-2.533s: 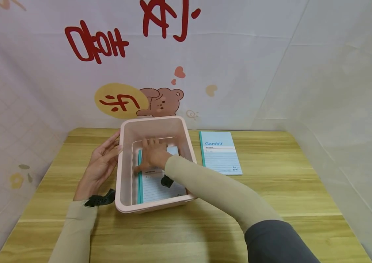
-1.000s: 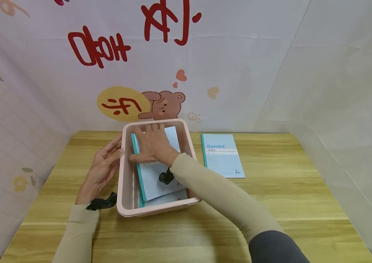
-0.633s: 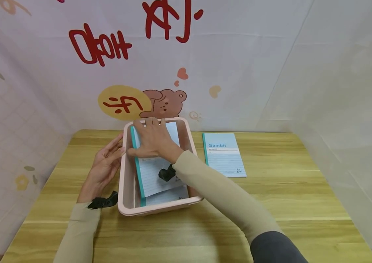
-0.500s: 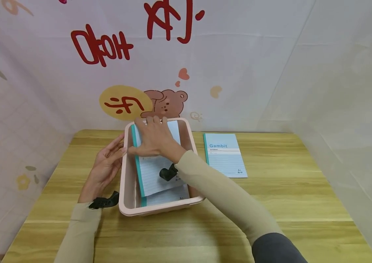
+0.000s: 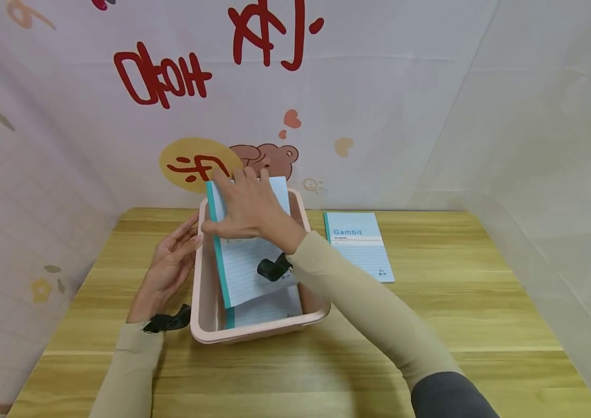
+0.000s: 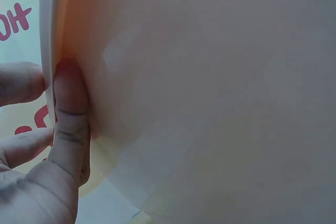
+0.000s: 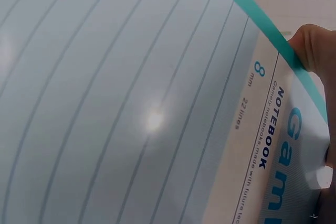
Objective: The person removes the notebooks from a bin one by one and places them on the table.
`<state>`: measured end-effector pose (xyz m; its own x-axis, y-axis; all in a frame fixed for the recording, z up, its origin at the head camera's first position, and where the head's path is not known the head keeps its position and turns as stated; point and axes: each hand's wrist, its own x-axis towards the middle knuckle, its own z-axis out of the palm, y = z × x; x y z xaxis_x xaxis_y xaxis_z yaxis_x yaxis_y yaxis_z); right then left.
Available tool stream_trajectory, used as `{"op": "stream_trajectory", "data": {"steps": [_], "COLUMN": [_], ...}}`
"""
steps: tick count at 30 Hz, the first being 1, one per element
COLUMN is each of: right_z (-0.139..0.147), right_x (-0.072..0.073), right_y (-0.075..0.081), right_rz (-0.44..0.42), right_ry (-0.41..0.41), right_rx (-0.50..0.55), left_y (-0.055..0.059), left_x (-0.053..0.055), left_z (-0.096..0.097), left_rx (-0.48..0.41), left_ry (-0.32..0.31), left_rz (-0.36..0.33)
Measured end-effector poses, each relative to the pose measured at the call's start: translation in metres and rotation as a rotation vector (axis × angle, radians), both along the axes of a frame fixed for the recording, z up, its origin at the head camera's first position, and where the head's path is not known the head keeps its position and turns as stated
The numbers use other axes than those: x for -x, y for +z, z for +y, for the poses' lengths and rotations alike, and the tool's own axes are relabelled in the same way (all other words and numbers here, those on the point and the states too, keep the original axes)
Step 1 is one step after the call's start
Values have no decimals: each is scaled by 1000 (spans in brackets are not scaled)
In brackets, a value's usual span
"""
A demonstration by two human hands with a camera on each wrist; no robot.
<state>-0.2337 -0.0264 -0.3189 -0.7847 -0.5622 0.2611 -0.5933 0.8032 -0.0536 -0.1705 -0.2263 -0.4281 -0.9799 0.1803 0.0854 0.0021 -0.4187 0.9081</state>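
My right hand [image 5: 251,203] grips a pale blue notebook [image 5: 253,264] with a teal spine, the thumb at the spine side and the fingers over its top edge. The notebook is tilted, its upper edge above the rim of a light pink plastic bin [image 5: 197,290] and its lower part still within. Beneath it, a second notebook [image 5: 269,307] lies in the bin. My left hand [image 5: 172,261] holds the bin by its left rim; the left wrist view shows the thumb [image 6: 71,93] against the bin wall. Print on the held notebook [image 7: 157,77] fills the right wrist view.
Another notebook [image 5: 359,247], marked Gambit, lies flat on the wooden table [image 5: 457,313], right of the bin. A white printed cloth [image 5: 379,93] hangs behind the table, and pale sheets stand at both sides.
My right hand first reached deep into the bin; it has since raised the upper notebook, its top edge now past the far rim. My left hand stays at the bin's left side.
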Motion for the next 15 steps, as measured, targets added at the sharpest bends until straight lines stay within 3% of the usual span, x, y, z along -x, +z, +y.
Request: {"op": "stream_trajectory", "data": {"steps": [9, 15], "right_z": [26, 48], "right_x": [0, 3], "right_y": [44, 63], "right_rz": [-5, -10], "right_ry": [6, 7], "right_rx": [93, 172], "left_y": [-2, -2], "left_x": [2, 0], "left_z": [-1, -1], "left_rx": [-36, -69], "left_ry": [-7, -10], "left_rz": [15, 19]}}
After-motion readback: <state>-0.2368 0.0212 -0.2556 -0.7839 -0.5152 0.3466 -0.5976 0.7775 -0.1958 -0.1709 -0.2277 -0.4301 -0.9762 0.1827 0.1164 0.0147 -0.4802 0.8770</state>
